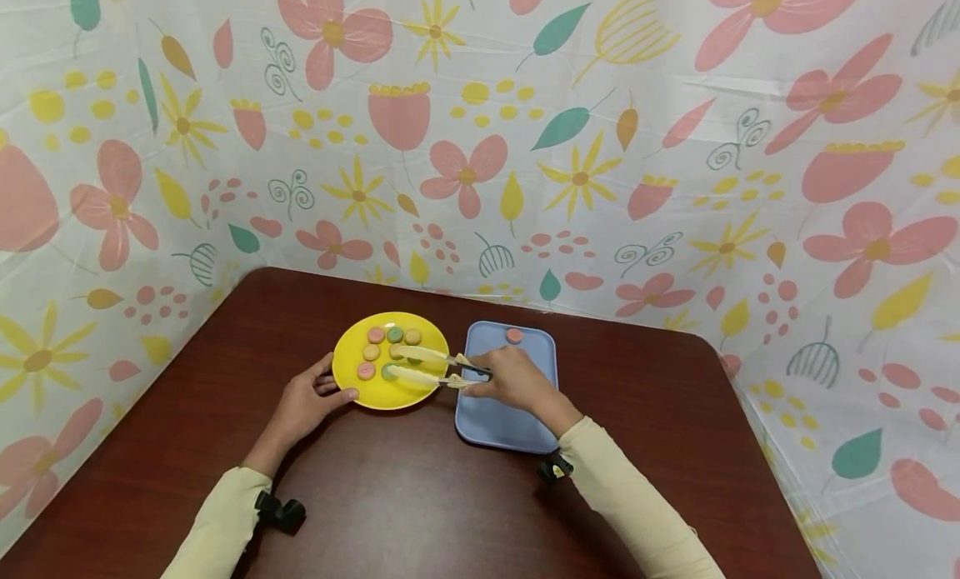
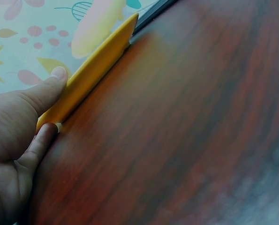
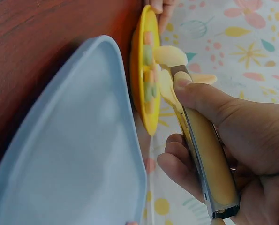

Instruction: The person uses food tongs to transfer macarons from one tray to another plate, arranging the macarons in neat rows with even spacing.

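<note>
My left hand [image 1: 306, 402] holds the rim of a round yellow plate [image 1: 427, 329] at its left side. In the left wrist view, the thumb lies on the rim of the plate [image 2: 90, 77] and a finger sits under it. Several small pink, green and yellow macarons stand on the plate, among them a pink macaron [image 1: 366, 371]. A pair of cream-tipped tongs [image 1: 453, 360] is gripped by my right hand [image 1: 517, 377]. Its two tips are spread apart over the plate, the nearer one right at a green macaron [image 1: 387, 371].
Just right of the plate lies a blue rectangular tray [image 1: 502, 429], partly under my right hand. A pink macaron [image 1: 514, 336] rests near its far edge. The dark wooden table [image 1: 390, 496] meets a flower-patterned curtain [image 1: 465, 229] at the back and sides.
</note>
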The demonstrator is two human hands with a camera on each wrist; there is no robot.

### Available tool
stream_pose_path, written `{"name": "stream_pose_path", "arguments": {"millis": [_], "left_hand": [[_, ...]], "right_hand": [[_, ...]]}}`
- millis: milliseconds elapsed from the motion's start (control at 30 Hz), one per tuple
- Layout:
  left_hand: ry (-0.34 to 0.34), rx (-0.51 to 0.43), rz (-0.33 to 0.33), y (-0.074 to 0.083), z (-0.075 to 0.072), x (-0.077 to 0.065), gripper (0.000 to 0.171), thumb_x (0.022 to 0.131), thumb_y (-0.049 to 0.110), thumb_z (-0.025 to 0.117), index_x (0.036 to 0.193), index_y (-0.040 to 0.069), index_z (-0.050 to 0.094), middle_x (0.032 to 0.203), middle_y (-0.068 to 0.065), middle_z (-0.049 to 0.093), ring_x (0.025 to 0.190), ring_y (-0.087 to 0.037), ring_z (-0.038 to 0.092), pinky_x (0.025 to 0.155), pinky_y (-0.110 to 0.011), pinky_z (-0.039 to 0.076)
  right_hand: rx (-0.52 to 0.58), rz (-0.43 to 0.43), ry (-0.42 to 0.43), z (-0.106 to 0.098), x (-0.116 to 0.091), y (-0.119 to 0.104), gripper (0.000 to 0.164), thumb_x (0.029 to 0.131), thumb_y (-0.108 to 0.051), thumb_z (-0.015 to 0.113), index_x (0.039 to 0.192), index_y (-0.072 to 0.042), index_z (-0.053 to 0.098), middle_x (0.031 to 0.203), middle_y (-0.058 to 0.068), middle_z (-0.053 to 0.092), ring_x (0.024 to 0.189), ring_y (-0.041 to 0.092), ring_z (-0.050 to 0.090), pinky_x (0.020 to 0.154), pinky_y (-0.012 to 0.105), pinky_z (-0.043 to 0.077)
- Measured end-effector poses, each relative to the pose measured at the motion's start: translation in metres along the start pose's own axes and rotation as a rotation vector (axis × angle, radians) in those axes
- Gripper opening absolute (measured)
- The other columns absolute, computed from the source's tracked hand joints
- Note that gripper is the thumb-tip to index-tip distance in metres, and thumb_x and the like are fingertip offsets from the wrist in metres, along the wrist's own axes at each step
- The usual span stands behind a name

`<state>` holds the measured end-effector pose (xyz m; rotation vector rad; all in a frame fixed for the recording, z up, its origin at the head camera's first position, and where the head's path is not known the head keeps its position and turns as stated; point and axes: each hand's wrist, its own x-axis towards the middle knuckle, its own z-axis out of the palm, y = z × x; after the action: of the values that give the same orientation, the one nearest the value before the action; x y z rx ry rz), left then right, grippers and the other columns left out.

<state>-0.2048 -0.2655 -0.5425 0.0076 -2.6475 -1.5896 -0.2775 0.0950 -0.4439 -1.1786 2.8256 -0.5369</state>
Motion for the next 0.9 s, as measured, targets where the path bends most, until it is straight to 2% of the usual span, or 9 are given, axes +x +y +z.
{"name": "stream_pose_path", "arguments": {"millis": [67, 167, 267, 367, 500, 600, 700, 833, 900], "left_hand": [[0.004, 0.006, -0.001, 0.000, -0.001, 0.000, 0.098, 0.088, 0.044, 0.080, 0.161, 0.003, 0.028, 0.151, -0.022, 0.049, 0.123, -0.034, 0.064, 0.091, -0.034, 0.059], [0.006, 0.007, -0.001, 0.001, -0.001, 0.000, 0.097, 0.089, 0.043, 0.080, 0.161, 0.003, 0.028, 0.149, -0.023, 0.051, 0.123, -0.034, 0.064, 0.091, -0.034, 0.059], [0.003, 0.001, 0.001, 0.001, -0.001, -0.001, 0.097, 0.089, 0.043, 0.080, 0.161, 0.003, 0.028, 0.148, -0.023, 0.052, 0.123, -0.035, 0.064, 0.090, -0.034, 0.060], [-0.002, -0.003, 0.002, 0.001, 0.000, 0.000, 0.097, 0.089, 0.043, 0.080, 0.161, 0.003, 0.028, 0.149, -0.022, 0.051, 0.123, -0.034, 0.064, 0.090, -0.033, 0.060], [-0.008, -0.007, 0.005, 0.000, 0.001, 0.000, 0.098, 0.089, 0.043, 0.080, 0.161, 0.003, 0.028, 0.151, -0.022, 0.050, 0.124, -0.034, 0.064, 0.090, -0.032, 0.060], [-0.005, -0.007, 0.007, 0.000, 0.001, 0.001, 0.098, 0.089, 0.043, 0.080, 0.161, 0.003, 0.028, 0.151, -0.022, 0.049, 0.124, -0.034, 0.063, 0.090, -0.033, 0.059], [-0.002, -0.001, 0.003, 0.000, 0.001, 0.001, 0.097, 0.089, 0.042, 0.080, 0.161, 0.002, 0.028, 0.151, -0.023, 0.049, 0.124, -0.035, 0.063, 0.091, -0.033, 0.059], [0.001, 0.006, -0.003, 0.001, 0.000, 0.000, 0.097, 0.090, 0.041, 0.079, 0.161, 0.002, 0.027, 0.151, -0.024, 0.048, 0.124, -0.036, 0.063, 0.091, -0.034, 0.060], [0.003, 0.007, -0.003, 0.001, 0.001, -0.001, 0.096, 0.090, 0.040, 0.079, 0.161, 0.002, 0.027, 0.151, -0.024, 0.049, 0.124, -0.036, 0.063, 0.091, -0.034, 0.060]], "right_hand": [[-0.021, 0.016, 0.011, -0.005, -0.002, 0.002, 0.051, 0.085, -0.034, 0.085, 0.124, -0.004, 0.075, 0.109, 0.011, 0.077, 0.082, 0.017, 0.071, 0.068, 0.030, 0.056], [-0.033, 0.043, 0.030, -0.016, -0.007, 0.006, 0.050, 0.084, -0.034, 0.086, 0.123, -0.004, 0.075, 0.106, 0.010, 0.077, 0.074, 0.012, 0.066, 0.063, 0.027, 0.052], [-0.031, 0.094, 0.036, -0.026, -0.015, 0.012, 0.042, 0.084, -0.035, 0.086, 0.116, -0.008, 0.078, 0.086, 0.002, 0.074, 0.063, 0.007, 0.053, 0.056, 0.023, 0.044], [-0.026, 0.150, 0.034, -0.035, -0.026, 0.020, 0.046, 0.085, -0.037, 0.085, 0.120, -0.009, 0.077, 0.060, -0.004, 0.055, 0.052, 0.008, 0.040, 0.050, 0.023, 0.035], [-0.037, 0.222, 0.026, -0.046, -0.045, 0.031, 0.061, 0.085, -0.038, 0.084, 0.135, -0.007, 0.068, 0.054, -0.002, 0.043, 0.052, 0.012, 0.035, 0.049, 0.024, 0.031], [-0.039, 0.257, 0.031, -0.053, -0.058, 0.038, 0.062, 0.086, -0.038, 0.084, 0.135, -0.004, 0.067, 0.062, 0.003, 0.054, 0.056, 0.012, 0.038, 0.051, 0.025, 0.033], [-0.036, 0.276, 0.051, -0.058, -0.072, 0.048, 0.063, 0.086, -0.037, 0.084, 0.134, 0.000, 0.067, 0.090, 0.016, 0.074, 0.059, 0.013, 0.046, 0.052, 0.026, 0.037], [-0.047, 0.304, 0.080, -0.064, -0.088, 0.062, 0.064, 0.087, -0.038, 0.083, 0.132, 0.003, 0.067, 0.123, 0.024, 0.070, 0.071, 0.019, 0.061, 0.058, 0.031, 0.047], [-0.060, 0.323, 0.092, -0.065, -0.095, 0.069, 0.063, 0.087, -0.038, 0.083, 0.132, 0.004, 0.067, 0.121, 0.025, 0.071, 0.081, 0.024, 0.068, 0.063, 0.036, 0.054]]}}
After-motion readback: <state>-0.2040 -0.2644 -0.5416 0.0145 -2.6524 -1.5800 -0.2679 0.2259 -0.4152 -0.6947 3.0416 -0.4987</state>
